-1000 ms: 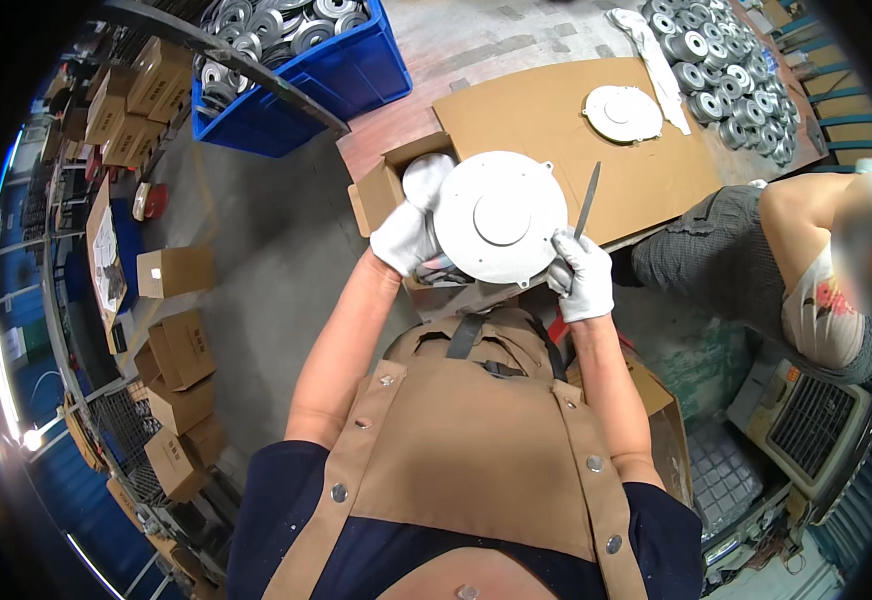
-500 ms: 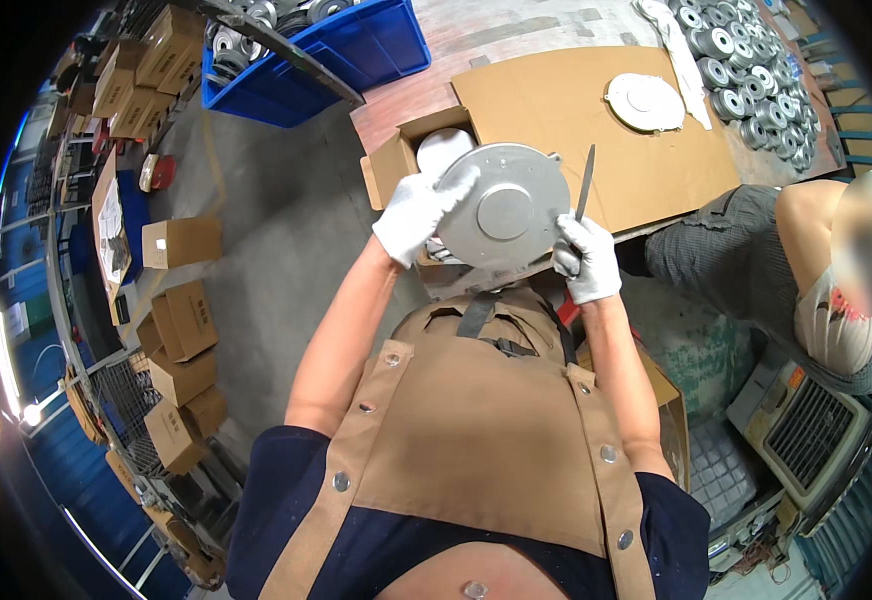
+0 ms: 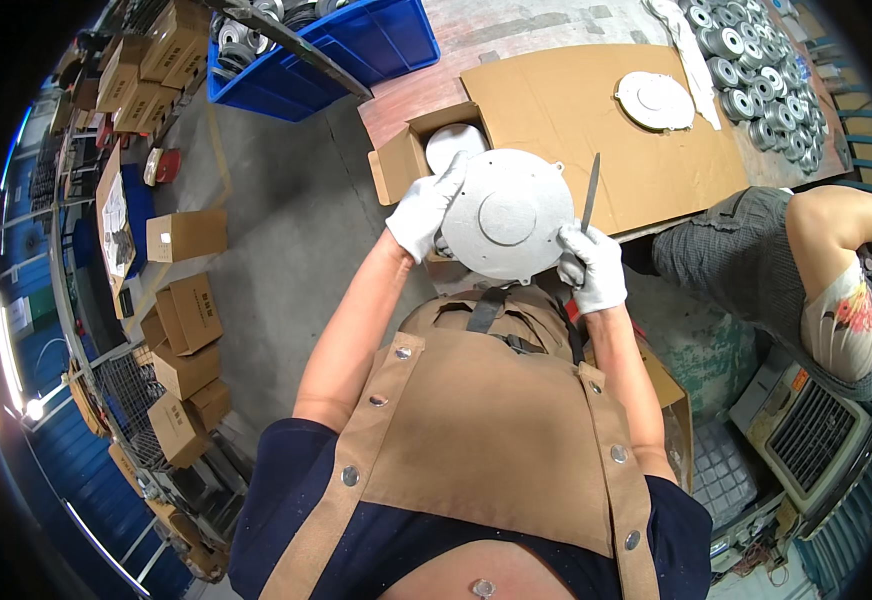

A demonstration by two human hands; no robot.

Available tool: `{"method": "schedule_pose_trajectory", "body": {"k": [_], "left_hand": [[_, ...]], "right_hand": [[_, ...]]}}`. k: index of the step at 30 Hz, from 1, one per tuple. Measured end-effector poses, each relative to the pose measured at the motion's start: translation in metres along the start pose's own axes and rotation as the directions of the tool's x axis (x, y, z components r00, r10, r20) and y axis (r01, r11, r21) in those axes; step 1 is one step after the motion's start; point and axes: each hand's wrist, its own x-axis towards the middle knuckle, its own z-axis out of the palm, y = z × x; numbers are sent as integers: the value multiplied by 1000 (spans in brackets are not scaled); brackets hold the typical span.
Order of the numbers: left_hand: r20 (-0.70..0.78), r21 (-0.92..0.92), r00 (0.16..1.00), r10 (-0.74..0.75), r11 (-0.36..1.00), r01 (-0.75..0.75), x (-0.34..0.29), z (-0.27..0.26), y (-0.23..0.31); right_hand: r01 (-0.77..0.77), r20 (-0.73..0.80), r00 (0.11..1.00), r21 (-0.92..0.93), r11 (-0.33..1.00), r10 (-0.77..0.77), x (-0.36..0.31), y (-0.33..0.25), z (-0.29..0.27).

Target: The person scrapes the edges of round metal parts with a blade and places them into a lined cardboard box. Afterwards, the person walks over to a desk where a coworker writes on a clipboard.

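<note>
In front of my apron I hold a round grey metal cover (image 3: pixel 541 215) with a raised ring in its middle and small lugs on its rim. My left hand (image 3: pixel 424 215), in a white glove, is closed on its left edge, the thumb lying over the face. My right hand (image 3: pixel 593 268), also gloved, is closed round a thin, dark flat file (image 3: pixel 592 190) that points up and away. Its fingers are close to the cover's right edge; whether they touch it I cannot tell. The file's blade stands apart from the rim.
An open cardboard box (image 3: pixel 396 172) with round white parts sits beyond my left hand. On a cardboard sheet (image 3: pixel 556 100) lies another round cover (image 3: pixel 654 101). Many metal pulleys (image 3: pixel 756 80) are piled far right. A blue bin (image 3: pixel 331 55) stands far left; a person (image 3: pixel 746 250) sits at right.
The cover has turned and tilted in my hands, its face now brighter and a lug showing at the bottom. The file stays in my right hand. The person at right has shifted.
</note>
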Motion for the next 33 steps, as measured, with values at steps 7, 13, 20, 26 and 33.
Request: {"method": "schedule_pose_trajectory", "body": {"k": [7, 13, 20, 26, 33], "left_hand": [[49, -298, 995, 86, 952, -68, 31, -14, -34], [290, -510, 956, 48, 853, 112, 38, -9, -46], [517, -607, 850, 106, 745, 276, 29, 4, -50], [657, -691, 743, 125, 493, 529, 38, -16, -74], [506, -590, 827, 245, 798, 124, 36, 2, -59]], "right_hand": [[129, 41, 992, -230, 964, -123, -18, -17, 22], [371, 194, 929, -470, 801, -317, -30, -25, 40], [231, 49, 973, -242, 943, -226, -18, -28, 54], [-51, 25, 999, 181, 982, 47, 6, -37, 43], [187, 175, 970, -106, 977, -167, -16, -24, 54]]}}
